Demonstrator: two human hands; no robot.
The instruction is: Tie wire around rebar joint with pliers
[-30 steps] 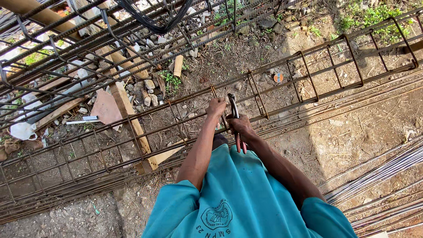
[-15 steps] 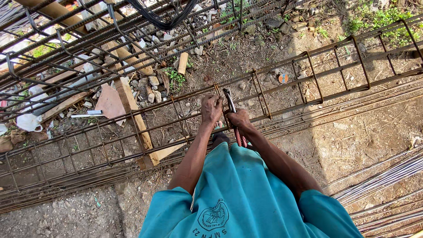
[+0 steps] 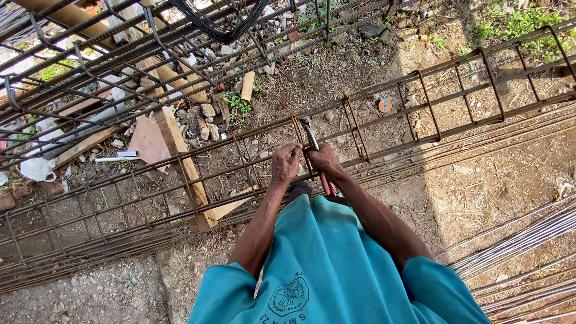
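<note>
A long rusty rebar cage [image 3: 420, 96] lies across the dirt ground in front of me. My left hand [image 3: 285, 163] grips a stirrup and bar of the cage near its middle. Right beside it, my right hand [image 3: 324, 159] is closed on a pair of pincers with red handles [image 3: 318, 157]. The tool's dark jaws point up at a bar of the cage just above my hands. My teal shirt fills the bottom of the view.
A second rebar cage [image 3: 90, 66] lies at the upper left. Wooden planks [image 3: 180, 156], stones, a torn cardboard piece [image 3: 147, 141] and a white bag [image 3: 37, 169] lie under it. Loose straight bars [image 3: 522, 240] are stacked at the lower right. Weeds [image 3: 516, 21] grow at the top right.
Both hands stay on the same joint of the cage. The pincers have shifted slightly, their jaws now pointing more up and left. The view has drifted a little.
</note>
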